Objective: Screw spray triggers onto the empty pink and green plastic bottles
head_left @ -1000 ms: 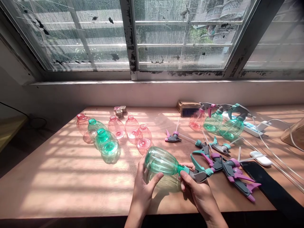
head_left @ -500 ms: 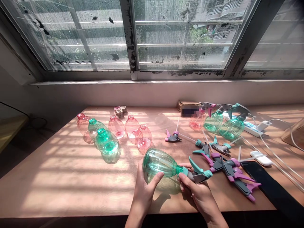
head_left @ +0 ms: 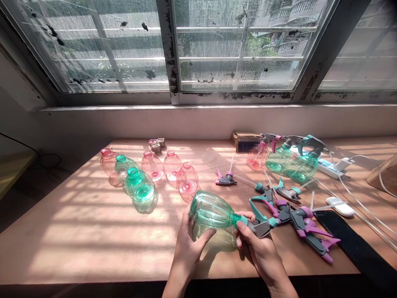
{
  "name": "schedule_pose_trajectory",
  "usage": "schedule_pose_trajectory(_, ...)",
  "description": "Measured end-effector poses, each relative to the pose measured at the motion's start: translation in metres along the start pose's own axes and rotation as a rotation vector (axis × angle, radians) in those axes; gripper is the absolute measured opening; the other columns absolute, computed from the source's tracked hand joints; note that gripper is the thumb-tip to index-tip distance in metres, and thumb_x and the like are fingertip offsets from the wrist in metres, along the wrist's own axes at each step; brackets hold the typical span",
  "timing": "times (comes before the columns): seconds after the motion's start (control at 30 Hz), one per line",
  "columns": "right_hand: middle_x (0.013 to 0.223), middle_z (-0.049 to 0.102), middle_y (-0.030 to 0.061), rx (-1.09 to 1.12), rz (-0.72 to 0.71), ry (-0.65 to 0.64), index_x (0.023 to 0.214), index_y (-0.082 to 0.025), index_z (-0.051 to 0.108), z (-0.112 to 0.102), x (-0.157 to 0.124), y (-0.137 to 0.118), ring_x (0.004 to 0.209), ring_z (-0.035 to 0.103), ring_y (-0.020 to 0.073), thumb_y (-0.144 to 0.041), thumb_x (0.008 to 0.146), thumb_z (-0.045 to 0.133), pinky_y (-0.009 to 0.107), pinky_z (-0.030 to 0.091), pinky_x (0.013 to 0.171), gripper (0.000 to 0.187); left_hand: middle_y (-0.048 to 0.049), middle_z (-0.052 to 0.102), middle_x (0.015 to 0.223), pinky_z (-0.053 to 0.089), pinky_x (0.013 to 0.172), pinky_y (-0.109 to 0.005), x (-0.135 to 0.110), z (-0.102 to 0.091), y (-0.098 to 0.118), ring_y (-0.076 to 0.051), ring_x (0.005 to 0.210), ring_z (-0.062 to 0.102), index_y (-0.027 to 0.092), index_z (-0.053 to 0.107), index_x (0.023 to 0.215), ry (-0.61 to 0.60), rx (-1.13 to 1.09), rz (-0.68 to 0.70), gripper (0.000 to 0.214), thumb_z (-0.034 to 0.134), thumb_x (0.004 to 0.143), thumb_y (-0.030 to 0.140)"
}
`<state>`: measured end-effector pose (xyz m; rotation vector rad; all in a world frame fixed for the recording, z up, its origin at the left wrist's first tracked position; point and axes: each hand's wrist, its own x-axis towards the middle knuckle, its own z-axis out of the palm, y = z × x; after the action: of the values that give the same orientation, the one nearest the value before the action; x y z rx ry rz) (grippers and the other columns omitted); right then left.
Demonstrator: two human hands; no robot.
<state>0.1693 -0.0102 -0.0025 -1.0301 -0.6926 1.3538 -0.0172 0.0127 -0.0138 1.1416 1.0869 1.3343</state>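
A clear green bottle [head_left: 211, 212] lies sideways in the air just above the wooden table [head_left: 93, 231], near its front edge. My left hand [head_left: 190, 244] wraps round the bottle's body from below. My right hand [head_left: 259, 246] grips the teal collar and grey spray head [head_left: 259, 225] at the bottle's neck. The trigger points right, toward a pile of loose spray heads [head_left: 297, 221].
Several empty pink and green bottles [head_left: 145, 178] stand at the left middle. Three assembled spray bottles [head_left: 285, 157] stand at the back right by a cardboard box [head_left: 246, 140]. A power strip with cables [head_left: 333, 167], a white mouse [head_left: 340, 206] and a black phone [head_left: 350, 244] lie right.
The bottle and spray head shifted slightly left, then back right and up a little. My right hand has turned a bit at the neck. Everything else on the table is unmoved.
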Motion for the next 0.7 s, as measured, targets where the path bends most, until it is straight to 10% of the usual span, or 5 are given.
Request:
schedule_pose_trajectory(0.37,0.068,0.069,-0.0007,-0.001,-0.002,0.002,0.123,-0.022,0.066,0.001,0.000,0.001,0.052,0.056,0.0136,-0.050,0.081,0.090,0.023,0.042,0.046,0.057,-0.0143,0.066,0.143,0.045,0.118,-0.048,0.001,0.001,0.005,-0.035,0.138,0.060,0.024,0.058,0.135,0.027,0.017,-0.042,0.058,0.079,0.087,0.049)
schedule_pose_trajectory(0.7,0.068,0.071,-0.0019,0.010,-0.017,0.046,0.131,-0.024,0.062,0.004,-0.001,-0.004,0.053,0.057,0.0140,-0.049,0.080,0.090,0.023,0.041,0.048,0.064,-0.0099,0.066,0.144,0.044,0.118,-0.046,0.000,0.003,0.010,-0.035,0.141,0.057,0.030,0.055,0.148,0.009,-0.064,-0.041,0.074,0.086,0.082,0.042)
